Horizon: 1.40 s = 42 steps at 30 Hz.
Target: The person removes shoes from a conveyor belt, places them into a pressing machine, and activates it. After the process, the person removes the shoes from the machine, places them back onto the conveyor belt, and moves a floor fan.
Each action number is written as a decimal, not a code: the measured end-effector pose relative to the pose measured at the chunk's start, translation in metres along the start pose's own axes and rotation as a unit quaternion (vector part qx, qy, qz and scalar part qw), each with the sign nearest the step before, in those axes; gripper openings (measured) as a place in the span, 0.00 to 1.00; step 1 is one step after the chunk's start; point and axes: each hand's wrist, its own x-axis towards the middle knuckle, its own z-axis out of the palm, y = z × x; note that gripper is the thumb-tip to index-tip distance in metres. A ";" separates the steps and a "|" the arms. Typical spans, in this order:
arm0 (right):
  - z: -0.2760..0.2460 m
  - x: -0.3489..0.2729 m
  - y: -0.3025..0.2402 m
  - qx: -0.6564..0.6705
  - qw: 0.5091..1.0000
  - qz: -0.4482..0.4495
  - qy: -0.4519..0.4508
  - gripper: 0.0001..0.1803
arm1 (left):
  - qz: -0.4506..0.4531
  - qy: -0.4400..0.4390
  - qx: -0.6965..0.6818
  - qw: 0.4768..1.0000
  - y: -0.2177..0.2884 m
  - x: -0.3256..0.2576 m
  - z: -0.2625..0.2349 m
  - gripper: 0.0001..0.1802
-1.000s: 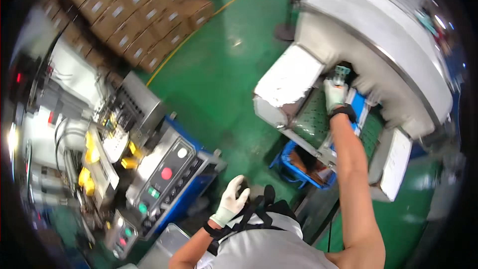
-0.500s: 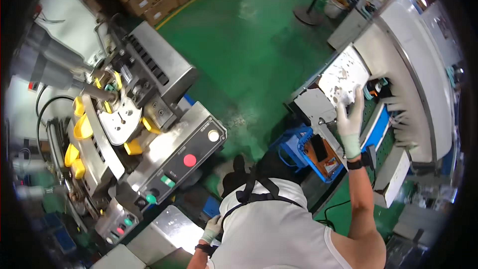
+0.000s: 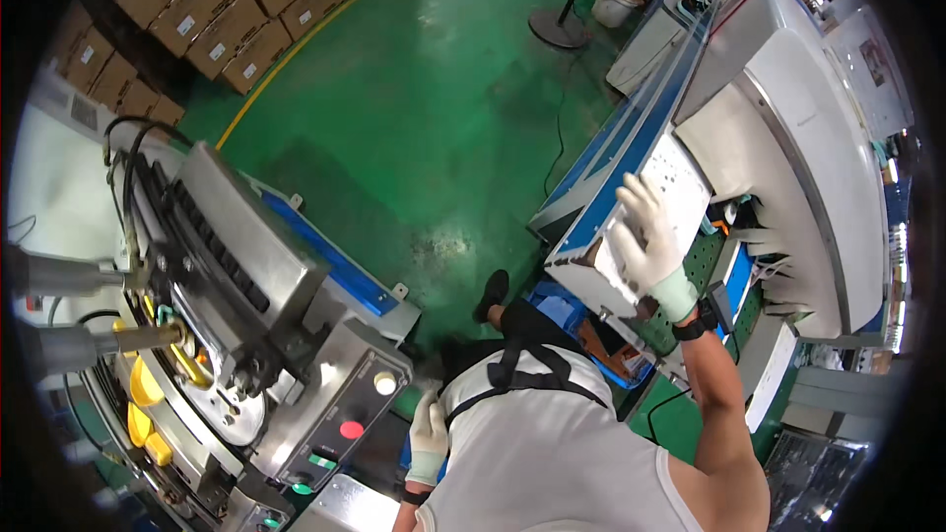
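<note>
My right hand (image 3: 647, 241), in a white glove with a pale green cuff, reaches out over the white top of a bench (image 3: 650, 192) with dark specks. Its fingers are spread and a little blurred, and I see nothing in them. Whether they touch the surface I cannot tell. Beside my waist hangs my left hand (image 3: 429, 433), gloved alike, its fingers loosely stretched and holding nothing visible. Nearest to it is the metal control box (image 3: 330, 404) with a red button (image 3: 352, 430) and a white one.
A metal machine (image 3: 232, 236) with yellow parts (image 3: 145, 384) stands at the left. Cartons (image 3: 207, 25) are stacked far left. Green floor (image 3: 414, 108) runs between machine and bench. A blue tray (image 3: 621, 360) sits under my right arm; a round-based stand (image 3: 559, 28) is farther off.
The view has turned and shifted, with more floor and cartons showing. My right hand stays over the bench side, its fingers wider apart. My left hand hangs straighter; one foot has stepped forward.
</note>
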 end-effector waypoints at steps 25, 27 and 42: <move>-0.017 0.015 0.016 0.326 0.933 0.144 0.047 0.26 | 0.247 -0.357 0.316 0.844 0.235 0.417 0.146 0.19; -0.023 0.007 0.016 0.350 0.923 0.146 0.064 0.27 | 0.263 -0.386 0.344 0.815 0.232 0.436 0.161 0.17; -0.036 0.032 -0.007 0.455 0.823 0.313 0.132 0.23 | 0.232 -0.530 0.348 0.738 0.253 0.588 0.246 0.23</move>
